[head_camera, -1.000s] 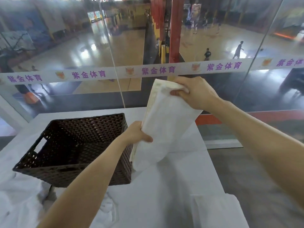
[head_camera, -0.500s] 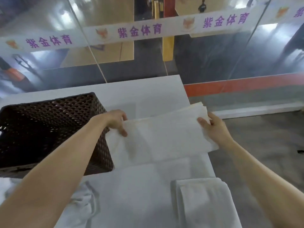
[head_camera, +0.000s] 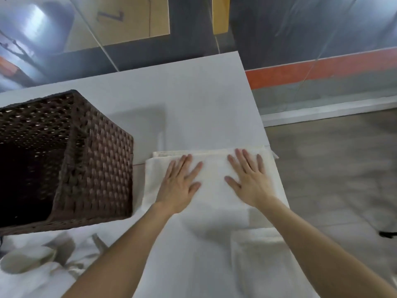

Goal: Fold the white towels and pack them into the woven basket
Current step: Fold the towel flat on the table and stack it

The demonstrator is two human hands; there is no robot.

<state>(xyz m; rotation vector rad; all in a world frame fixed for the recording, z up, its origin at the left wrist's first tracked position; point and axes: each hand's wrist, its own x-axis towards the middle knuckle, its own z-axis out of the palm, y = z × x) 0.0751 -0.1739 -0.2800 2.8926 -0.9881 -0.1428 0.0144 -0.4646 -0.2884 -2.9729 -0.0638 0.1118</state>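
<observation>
Where the white table (head_camera: 193, 93) carries one brown rectangular woven basket (head_camera: 103, 164), one soft folded towel (head_camera: 214, 168) lies flat just beside its right wall. The left hand (head_camera: 179, 186) and right hand (head_camera: 250, 181) press it, palms down, fingers straight, spread, gripping nothing. A second folded towel (head_camera: 257, 261) lies nearer.

Likely sports hall: glass wall (head_camera: 300, 29), wooden court floor (head_camera: 129, 18) beyond.

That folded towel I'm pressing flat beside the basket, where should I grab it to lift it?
Probably by its two short ends, one grip from each side. The folded towel lies flat and wide under your left hand and right hand, with loose layers showing along the far edge. Scoop underneath, thumbs on top, so the layers lift as one.
</observation>
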